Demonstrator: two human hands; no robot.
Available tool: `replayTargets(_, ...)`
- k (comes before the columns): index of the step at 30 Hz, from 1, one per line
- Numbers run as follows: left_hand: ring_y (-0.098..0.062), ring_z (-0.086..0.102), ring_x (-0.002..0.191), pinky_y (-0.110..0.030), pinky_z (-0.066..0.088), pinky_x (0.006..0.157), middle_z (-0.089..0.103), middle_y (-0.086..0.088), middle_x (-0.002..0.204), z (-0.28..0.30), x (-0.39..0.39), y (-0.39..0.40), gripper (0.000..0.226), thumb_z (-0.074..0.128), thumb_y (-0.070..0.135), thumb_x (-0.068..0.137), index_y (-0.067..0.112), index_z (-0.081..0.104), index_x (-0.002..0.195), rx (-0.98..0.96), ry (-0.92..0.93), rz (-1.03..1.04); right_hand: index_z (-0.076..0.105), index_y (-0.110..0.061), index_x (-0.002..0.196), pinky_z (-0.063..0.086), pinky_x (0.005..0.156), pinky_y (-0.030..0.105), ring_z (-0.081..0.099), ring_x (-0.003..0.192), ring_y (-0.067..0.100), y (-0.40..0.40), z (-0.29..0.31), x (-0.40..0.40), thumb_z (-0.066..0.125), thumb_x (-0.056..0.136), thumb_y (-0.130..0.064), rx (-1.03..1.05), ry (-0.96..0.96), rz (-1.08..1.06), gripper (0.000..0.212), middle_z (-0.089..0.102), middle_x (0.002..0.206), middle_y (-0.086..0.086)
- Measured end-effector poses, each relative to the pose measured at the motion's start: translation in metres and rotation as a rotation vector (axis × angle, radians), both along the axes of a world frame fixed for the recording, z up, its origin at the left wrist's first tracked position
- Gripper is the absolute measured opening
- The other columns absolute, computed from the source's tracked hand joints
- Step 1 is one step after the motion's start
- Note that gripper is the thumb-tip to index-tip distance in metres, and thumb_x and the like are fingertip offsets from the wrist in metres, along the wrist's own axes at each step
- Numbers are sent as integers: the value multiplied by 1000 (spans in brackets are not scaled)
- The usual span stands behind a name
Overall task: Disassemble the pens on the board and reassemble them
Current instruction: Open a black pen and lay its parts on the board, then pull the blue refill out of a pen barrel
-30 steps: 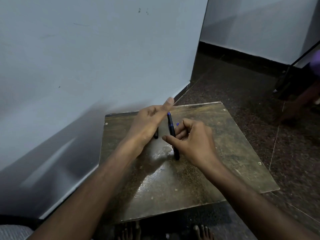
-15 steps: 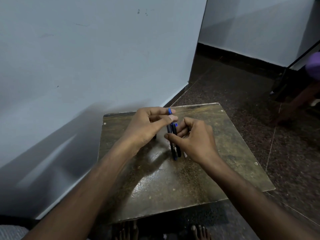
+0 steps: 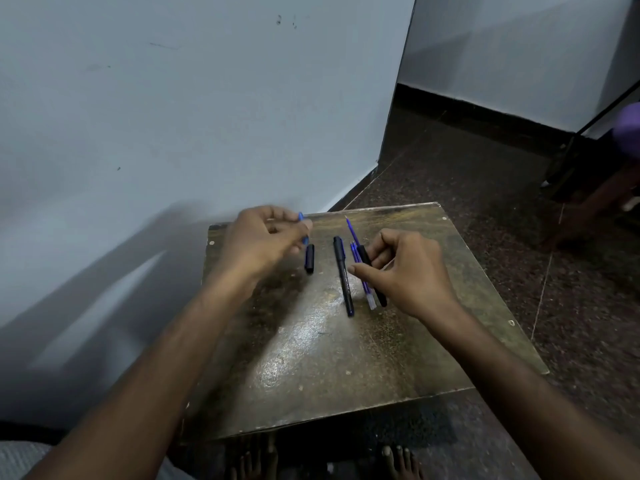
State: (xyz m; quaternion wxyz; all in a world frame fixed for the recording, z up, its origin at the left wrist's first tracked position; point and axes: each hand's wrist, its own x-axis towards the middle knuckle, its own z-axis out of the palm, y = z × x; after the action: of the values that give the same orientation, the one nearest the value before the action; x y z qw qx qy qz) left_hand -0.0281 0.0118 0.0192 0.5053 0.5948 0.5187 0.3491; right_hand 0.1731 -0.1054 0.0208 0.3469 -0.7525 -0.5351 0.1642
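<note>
The work looks to be in the middle, with pens in parts. The left hand (image 3: pixel 263 237) is blurred; its fingers (image 3: pixel 304 226) are curled and seem to pinch a small blue pen piece (image 3: pixel 302 227), most of it hidden by the fingers, so I cannot tell which part it is. Just below these fingers a short black pen cap (image 3: pixel 309 258) lies on the worn brown wooden board (image 3: pixel 346 358), which serves here as the tabletop.

The right hand (image 3: pixel 405 271) has its fingers (image 3: pixel 375 252) curled around a black pen barrel (image 3: pixel 372 275), with the thumb stretched to the left. Just beside the thumb tip lie two thin blue refills (image 3: pixel 360 268), one of them reaching past the fingers toward the far edge. To the left of the thumb, between both hands, a long black pen with a blue end (image 3: pixel 343 276) lies apart and appears still whole.

In my judgement, at least one pen is already taken apart, perhaps two, because two refills are out. The whole pen probably remains to be opened, and all the reassembly is left: refills into barrels, then the end pieces and caps.
</note>
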Motion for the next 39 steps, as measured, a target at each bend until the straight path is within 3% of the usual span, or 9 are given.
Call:
replayTargets(4, 4, 76, 60, -12, 56, 57, 80, 14, 68, -9, 10, -23, 27, 94, 37, 83, 27, 72, 95, 123, 373, -133, 74, -24, 78, 54, 52, 15, 72, 59, 0, 1, 1, 3, 100, 74, -39, 15, 39, -35, 31, 74, 64, -8)
replayTargets(7, 7, 71, 53, -8, 46, 41, 76, 7, 64, -8, 19, -30, 34, 97, 36, 79, 24, 68, 93, 153, 444, -111, 73, -24, 77, 51, 51, 12, 69, 58, -4, 2, 1, 1, 100, 74, -40, 22, 28, -37, 31, 74, 64, -8)
replayTargets(12, -5, 77, 69, -25, 62, 65, 79, 6, 73, -10, 24, -32, 43, 99, 44, 74, 23, 65, 89, 164, 604, -161, 72, -25, 76, 49, 52, 11, 68, 58, -6, 2, -1, -2, 99, 75, -38, 10, 32, -17, 30, 73, 63, -8)
replayTargets(15, 3, 72, 57, -13, 52, 51, 75, 9, 65, -9, 23, -31, 41, 97, 46, 76, 26, 62, 82, 206, 635, -154, 73, -24, 78, 52, 51, 12, 71, 57, -4, 2, -1, -4, 99, 76, -38, -6, 52, -4, 29, 74, 63, -8)
replayTargets(20, 5, 71, 63, -20, 59, 68, 75, 13, 69, -5, 14, -26, 20, 81, 45, 94, 34, 70, 82, 336, 484, -172, 75, -23, 85, 69, 67, 43, 78, 63, 8, 1, -1, -6, 98, 77, -42, -24, 137, -1, 30, 80, 68, -3)
replayTargets(24, -1, 80, 86, -38, 66, 87, 83, 18, 85, 0, 15, -30, 28, 79, 66, 85, 40, 83, 93, 108, 234, -295, 70, -25, 85, 69, 63, 40, 77, 60, 8, 1, -1, -10, 100, 72, -44, 18, 180, -8, 37, 80, 67, -4)
replayTargets(28, -6, 81, 91, -35, 66, 81, 85, 11, 87, 1, 18, -32, 11, 88, 47, 86, 37, 86, 91, -6, 119, -328, 68, -26, 86, 64, 58, 24, 76, 60, 1, 2, -3, -13, 99, 69, -48, 32, 162, 12, 42, 80, 68, -9)
replayTargets(32, -14, 82, 89, -42, 69, 88, 85, 7, 84, 3, 17, -32, 12, 85, 38, 92, 27, 85, 91, 62, 98, -237, 71, -29, 99, 66, 76, 33, 79, 77, 2, 1, 2, -7, 99, 70, -49, -24, 262, 96, 45, 85, 89, -11)
replayTargets(39, 8, 71, 76, -4, 49, 62, 76, 17, 76, 8, 26, -40, 6, 82, 34, 94, 33, 76, 91, 358, 288, -249, 86, -24, 94, 57, 72, 21, 76, 83, 1, 5, 2, -1, 84, 92, -38, 93, 551, 50, 15, 85, 92, -4)
